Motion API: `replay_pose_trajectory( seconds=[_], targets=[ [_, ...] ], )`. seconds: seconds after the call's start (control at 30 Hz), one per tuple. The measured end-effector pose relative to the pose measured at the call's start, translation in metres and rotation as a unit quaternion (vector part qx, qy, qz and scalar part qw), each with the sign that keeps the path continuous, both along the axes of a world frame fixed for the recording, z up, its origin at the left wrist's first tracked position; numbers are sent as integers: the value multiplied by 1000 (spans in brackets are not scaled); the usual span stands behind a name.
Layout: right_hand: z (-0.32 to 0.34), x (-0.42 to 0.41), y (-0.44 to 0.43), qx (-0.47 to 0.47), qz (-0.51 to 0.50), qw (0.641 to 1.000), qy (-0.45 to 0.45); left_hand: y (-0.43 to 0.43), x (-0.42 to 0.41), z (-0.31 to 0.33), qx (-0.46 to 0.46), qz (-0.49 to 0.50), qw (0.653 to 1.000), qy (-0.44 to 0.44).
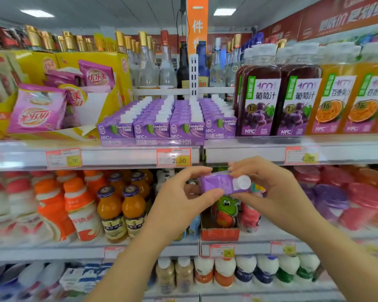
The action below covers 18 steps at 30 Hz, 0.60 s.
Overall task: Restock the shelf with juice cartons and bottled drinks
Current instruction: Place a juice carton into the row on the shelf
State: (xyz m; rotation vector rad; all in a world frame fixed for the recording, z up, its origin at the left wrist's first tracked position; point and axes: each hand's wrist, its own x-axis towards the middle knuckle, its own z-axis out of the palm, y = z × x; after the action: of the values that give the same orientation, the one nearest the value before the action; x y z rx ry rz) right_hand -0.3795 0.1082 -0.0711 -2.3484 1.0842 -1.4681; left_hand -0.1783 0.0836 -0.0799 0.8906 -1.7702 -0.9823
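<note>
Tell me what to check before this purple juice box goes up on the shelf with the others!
1. Good hold: left hand and right hand both pinch the juice box. Ok.
2. Cap on: the white cap is in place. Ok.
3. Right kind: the shelf boxes are purple too. Ok.
4. Standing up: the juice box lies sideways, cap toward the right hand. Not ok.
5. Free spot: the front rows look full; farther back is hidden. Cannot tell.
</note>
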Motion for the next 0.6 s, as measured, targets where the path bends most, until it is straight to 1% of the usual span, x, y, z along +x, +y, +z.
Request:
replay_pose_trajectory(
  seconds=[0.13,0.27,0.37,0.5,0.6],
  targets=[
    [1,-6,2,26,8,1000,9,4,-6,-4,-19,18,999,25],
    [8,-10,5,63,4,998,8,6,-9,-4,-92,30,995,20],
    [14,-12,6,128,16,991,-31,10,-13,-1,-123,19,992,28],
    [16,-17,4,239,70,966,-72,14,-19,5,-164,9,986,20],
    [14,-21,2,279,106,945,-135,15,-24,9,-171,-6,985,34]
  ],
)
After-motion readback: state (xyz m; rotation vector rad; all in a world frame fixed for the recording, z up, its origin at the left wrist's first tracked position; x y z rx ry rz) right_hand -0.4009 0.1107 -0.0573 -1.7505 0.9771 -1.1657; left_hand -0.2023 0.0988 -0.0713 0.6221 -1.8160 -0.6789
